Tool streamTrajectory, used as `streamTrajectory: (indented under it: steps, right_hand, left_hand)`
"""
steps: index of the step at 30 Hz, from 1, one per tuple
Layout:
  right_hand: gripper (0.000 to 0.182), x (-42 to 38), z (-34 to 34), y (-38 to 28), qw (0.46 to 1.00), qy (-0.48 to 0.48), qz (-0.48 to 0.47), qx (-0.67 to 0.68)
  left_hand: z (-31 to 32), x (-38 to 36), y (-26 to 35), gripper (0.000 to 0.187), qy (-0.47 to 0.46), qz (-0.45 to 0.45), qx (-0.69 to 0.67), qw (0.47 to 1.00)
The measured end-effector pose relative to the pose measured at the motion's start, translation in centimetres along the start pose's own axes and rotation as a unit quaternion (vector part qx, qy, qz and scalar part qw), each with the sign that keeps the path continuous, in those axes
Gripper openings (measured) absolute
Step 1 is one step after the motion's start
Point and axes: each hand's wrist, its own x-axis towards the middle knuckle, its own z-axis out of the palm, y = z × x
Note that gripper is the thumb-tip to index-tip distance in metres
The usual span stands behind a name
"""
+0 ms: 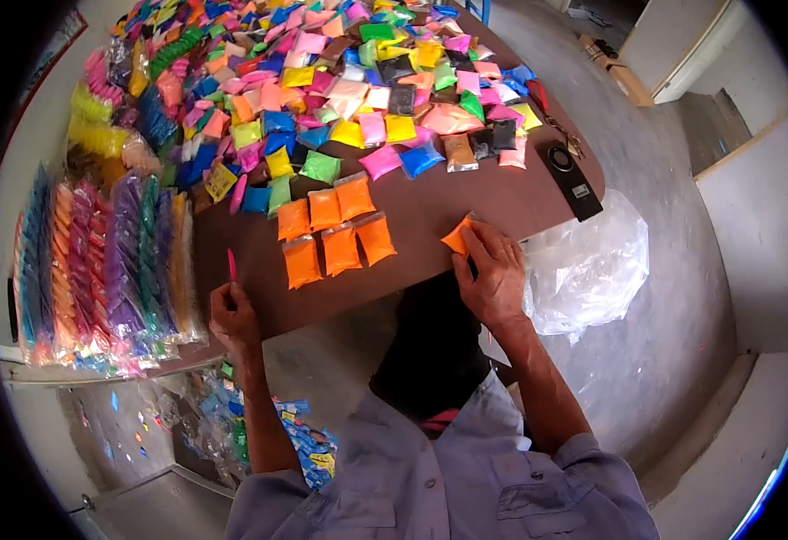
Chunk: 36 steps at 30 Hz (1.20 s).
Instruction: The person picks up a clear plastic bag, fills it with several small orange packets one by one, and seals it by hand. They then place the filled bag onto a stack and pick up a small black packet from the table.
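My left hand (234, 315) is closed at the table's front edge, with a slim pink tool (232, 264) pointing up from its fingers; I cannot make out its exact kind. At the table's right front, my right hand (491, 268) grips a small clear packet of orange material (456, 236) between thumb and fingers, partly covering it. Between the two hands lie several more orange packets (341, 249), set in two rough rows, flat on the brown table (430, 205).
A large heap of many-coloured packets (322, 99) covers the table's far part. Bundled strips of packets (110, 265) stand at the left. A black device (570, 180) and keys (572, 142) lie near the right edge. Clear plastic sheeting (587, 265) is beside the table, at right.
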Motion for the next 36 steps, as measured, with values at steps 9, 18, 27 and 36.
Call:
streamTrajectory:
  steps: [9,18,27,36]
  right_hand:
    - [0.041,1.1,0.5,0.0,0.998,-0.045,-0.034,0.005]
    - [0.047,0.8,1.3,1.0,0.997,-0.026,-0.069,0.012]
    - [0.041,1.6,1.4,-2.9,0.994,-0.015,-0.076,0.076]
    - [0.043,4.0,3.3,-7.3,0.981,-0.063,-0.125,0.133]
  left_hand:
    - [0.7,-0.3,0.8,0.008,0.031,0.090,0.007,0.995]
    - [1.0,-0.7,-0.1,0.007,0.003,0.048,-0.013,0.999]
    - [0.2,-0.7,1.0,0.008,-0.008,0.033,0.004,0.999]
    - [0.3,-0.7,1.2,0.010,-0.011,0.015,-0.035,0.999]
